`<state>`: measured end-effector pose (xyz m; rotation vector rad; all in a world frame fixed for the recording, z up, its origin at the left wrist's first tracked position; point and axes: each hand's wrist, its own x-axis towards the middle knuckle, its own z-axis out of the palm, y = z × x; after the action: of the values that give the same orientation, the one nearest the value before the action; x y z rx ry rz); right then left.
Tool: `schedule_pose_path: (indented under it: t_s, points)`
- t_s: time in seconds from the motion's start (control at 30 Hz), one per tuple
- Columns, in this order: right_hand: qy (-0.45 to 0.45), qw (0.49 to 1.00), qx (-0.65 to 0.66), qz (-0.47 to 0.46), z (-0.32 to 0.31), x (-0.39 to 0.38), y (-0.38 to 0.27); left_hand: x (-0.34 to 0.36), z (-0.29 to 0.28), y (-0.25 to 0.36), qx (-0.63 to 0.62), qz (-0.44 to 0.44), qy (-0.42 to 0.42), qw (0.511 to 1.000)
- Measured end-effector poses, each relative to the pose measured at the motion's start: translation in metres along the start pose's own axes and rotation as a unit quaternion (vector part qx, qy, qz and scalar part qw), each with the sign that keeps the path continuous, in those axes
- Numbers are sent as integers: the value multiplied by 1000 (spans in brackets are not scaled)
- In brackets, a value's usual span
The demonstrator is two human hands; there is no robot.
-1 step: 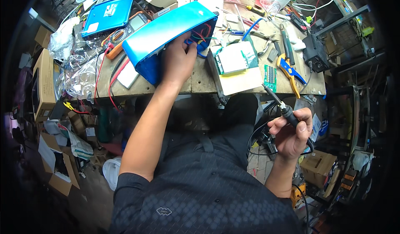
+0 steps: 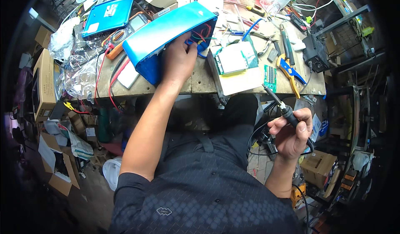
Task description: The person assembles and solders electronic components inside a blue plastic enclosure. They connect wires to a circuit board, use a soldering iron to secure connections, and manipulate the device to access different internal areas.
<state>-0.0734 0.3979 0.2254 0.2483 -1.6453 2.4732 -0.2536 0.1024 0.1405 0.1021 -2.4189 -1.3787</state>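
Observation:
My left hand [image 2: 180, 61] reaches into the open side of a blue case [image 2: 166, 23], which is tilted at the table's front edge. Its fingers are closed beside red, green and blue wires [image 2: 203, 34] inside; what they pinch is partly hidden. Below the table edge, my right hand [image 2: 293, 132] grips a soldering iron [image 2: 289, 113] by its black handle, the tip pointing up and left. Between the two hands, a block with a white-and-green board [image 2: 238, 59] on top stands on the table. A small green circuit board [image 2: 270, 78] lies to its right.
Blue-and-yellow pliers [image 2: 291, 72] and a black box [image 2: 315, 53] lie at the right. A multimeter [image 2: 125, 32], a blue lid [image 2: 109, 15] and clear plastic bags [image 2: 79, 73] crowd the left. Cutters [image 2: 265, 46] and loose wires fill the back. Cardboard boxes [image 2: 43, 84] stand beside the table.

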Motion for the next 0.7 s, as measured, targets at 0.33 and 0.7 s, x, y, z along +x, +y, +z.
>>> schedule_pose_path:
  t_s: [0.33,0.7]
  points:
    - [24,999,28,11,1,3,1,-5,-2,0,-15,-5,14,1000]
    - [36,999,12,14,6,5,-1,-2,-4,-3,43,24,10,999]
